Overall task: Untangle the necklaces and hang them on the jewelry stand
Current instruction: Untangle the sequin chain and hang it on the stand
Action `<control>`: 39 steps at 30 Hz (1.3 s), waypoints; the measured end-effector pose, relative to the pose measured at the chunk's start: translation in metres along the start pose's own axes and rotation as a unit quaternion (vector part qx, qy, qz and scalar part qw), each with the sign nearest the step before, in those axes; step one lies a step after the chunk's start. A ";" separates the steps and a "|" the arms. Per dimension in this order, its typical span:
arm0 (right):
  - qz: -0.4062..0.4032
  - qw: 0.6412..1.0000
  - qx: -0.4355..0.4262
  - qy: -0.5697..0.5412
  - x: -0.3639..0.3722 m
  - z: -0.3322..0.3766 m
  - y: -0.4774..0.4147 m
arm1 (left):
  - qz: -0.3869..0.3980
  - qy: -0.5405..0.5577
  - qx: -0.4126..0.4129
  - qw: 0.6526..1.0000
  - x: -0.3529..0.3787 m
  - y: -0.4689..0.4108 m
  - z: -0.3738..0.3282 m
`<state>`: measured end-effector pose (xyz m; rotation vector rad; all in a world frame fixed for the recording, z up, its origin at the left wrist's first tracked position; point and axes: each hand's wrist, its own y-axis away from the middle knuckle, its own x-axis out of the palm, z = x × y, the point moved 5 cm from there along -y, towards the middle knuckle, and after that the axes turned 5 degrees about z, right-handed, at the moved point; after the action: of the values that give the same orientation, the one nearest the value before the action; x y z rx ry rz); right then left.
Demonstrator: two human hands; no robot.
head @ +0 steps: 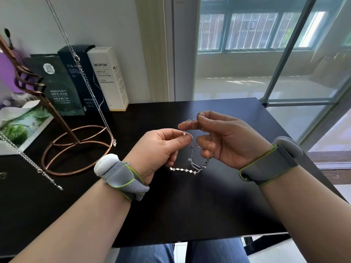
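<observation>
As left hand (159, 147) and right hand (224, 141) pinch it, the necklace (182, 169) droops between them.

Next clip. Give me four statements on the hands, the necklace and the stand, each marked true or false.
1. The left hand and the right hand both pinch the silver necklace of diamond-shaped plates over the black table. True.
2. The copper wire jewelry stand lies tipped over. False: it stands upright on its ring base, at the left of the table.
3. Thin silver chains hang down beside the stand's pole. True.
4. The white WUPOK box lies flat on the table. False: it stands upright by the wall, next to a dark box.
</observation>
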<state>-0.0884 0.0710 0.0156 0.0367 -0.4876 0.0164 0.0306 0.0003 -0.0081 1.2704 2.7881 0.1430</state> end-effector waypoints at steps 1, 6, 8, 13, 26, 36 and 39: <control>-0.001 1.000 0.000 0.005 0.000 0.000 0.000 | -0.003 -0.001 0.000 1.000 0.000 0.000 0.000; -0.017 1.000 0.003 0.021 -0.007 0.001 0.000 | -0.034 0.006 -0.003 0.999 -0.006 -0.001 0.000; -0.026 0.999 0.007 0.022 -0.012 0.002 0.000 | -0.045 0.028 -0.007 0.999 -0.011 -0.002 0.000; -0.067 0.997 -0.001 0.030 -0.023 0.000 -0.002 | -0.042 0.045 -0.022 0.998 -0.010 0.000 -0.001; -0.122 0.992 0.007 0.021 -0.028 0.002 0.004 | -0.052 0.056 -0.016 0.997 -0.017 0.004 -0.009; -0.090 0.993 0.019 0.069 -0.034 0.007 0.002 | -0.038 0.124 -0.049 0.990 -0.018 0.002 -0.005; -0.077 0.995 0.027 0.064 -0.033 0.008 0.002 | -0.023 0.198 -0.051 0.979 -0.015 0.004 -0.007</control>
<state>-0.1212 0.0729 0.0074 0.1262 -0.3548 -0.1182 0.0423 -0.0090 0.0000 1.2727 3.0811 0.5898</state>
